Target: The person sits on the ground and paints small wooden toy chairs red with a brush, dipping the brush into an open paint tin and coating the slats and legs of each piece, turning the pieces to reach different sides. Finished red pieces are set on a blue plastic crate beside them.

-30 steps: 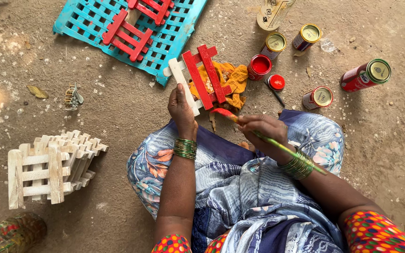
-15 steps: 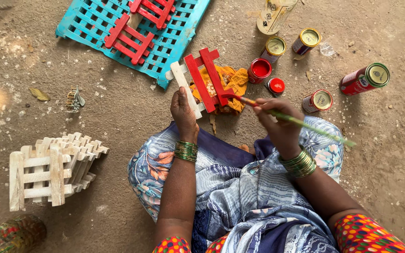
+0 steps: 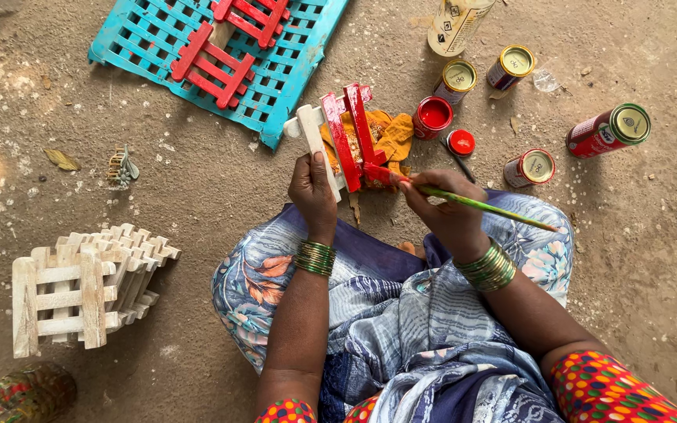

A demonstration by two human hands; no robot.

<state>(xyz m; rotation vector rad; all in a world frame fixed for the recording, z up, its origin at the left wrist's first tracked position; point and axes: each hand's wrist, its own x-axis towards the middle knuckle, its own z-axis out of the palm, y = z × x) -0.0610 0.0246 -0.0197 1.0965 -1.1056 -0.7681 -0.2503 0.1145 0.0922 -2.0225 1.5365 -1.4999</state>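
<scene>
Small slatted wooden frame (image 3: 337,137): two slats red, one bare wood.

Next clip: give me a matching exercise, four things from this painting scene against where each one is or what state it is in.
Things:
1. paintbrush
2. half-painted wooden frame
3. open paint tin
4. stack of unpainted frames

Places or states:
A. on the ground, showing red paint inside
B. held in the left hand
C. on the ground, bare pale wood
D. held in the right hand, tip at a red slat

Pairs: 1-D, 2-B, 3-A, 4-C
</scene>
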